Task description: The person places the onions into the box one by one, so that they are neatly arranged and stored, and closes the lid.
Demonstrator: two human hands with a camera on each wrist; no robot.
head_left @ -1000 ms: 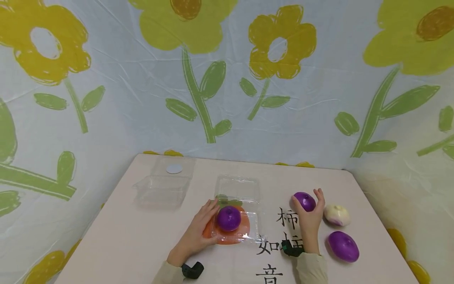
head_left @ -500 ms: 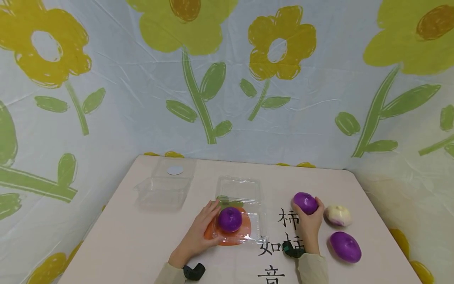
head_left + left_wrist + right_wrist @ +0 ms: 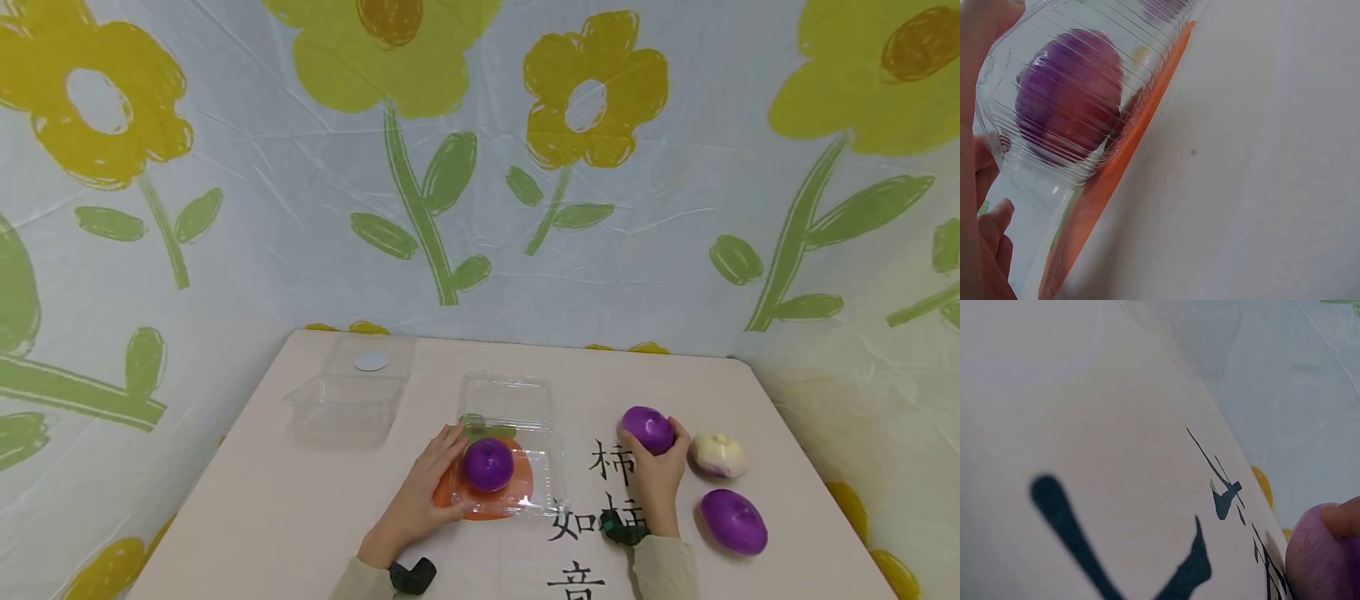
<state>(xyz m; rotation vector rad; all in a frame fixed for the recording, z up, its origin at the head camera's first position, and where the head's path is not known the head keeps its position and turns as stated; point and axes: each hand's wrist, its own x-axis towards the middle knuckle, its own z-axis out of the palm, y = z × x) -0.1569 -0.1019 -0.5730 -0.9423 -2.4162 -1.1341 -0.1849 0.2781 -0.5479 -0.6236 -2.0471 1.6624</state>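
In the head view a clear plastic clamshell box (image 3: 543,467) lies open over an orange persimmon print, with one purple onion (image 3: 488,465) in its base. The left hand (image 3: 423,487) holds the box by its left side, thumb at the front and fingers towards the back. In the left wrist view the ribbed box wall (image 3: 1141,37) stands between thumb and fingers, the onion (image 3: 1069,94) showing through it. At the right, the right hand (image 3: 660,475) grips a second purple onion (image 3: 647,428) between thumb and fingers. Only part of that onion (image 3: 1319,559) shows in the right wrist view.
A white onion (image 3: 718,455) and another purple onion (image 3: 733,522) sit right of the right hand. Another open clear box (image 3: 348,400) stands at the back left. Black characters (image 3: 576,521) mark the table top. A flower-print cloth (image 3: 315,167) hangs behind.
The right hand's fingers have closed round the onion, where one second ago they were spread at its right side. The left hand stays at the box.
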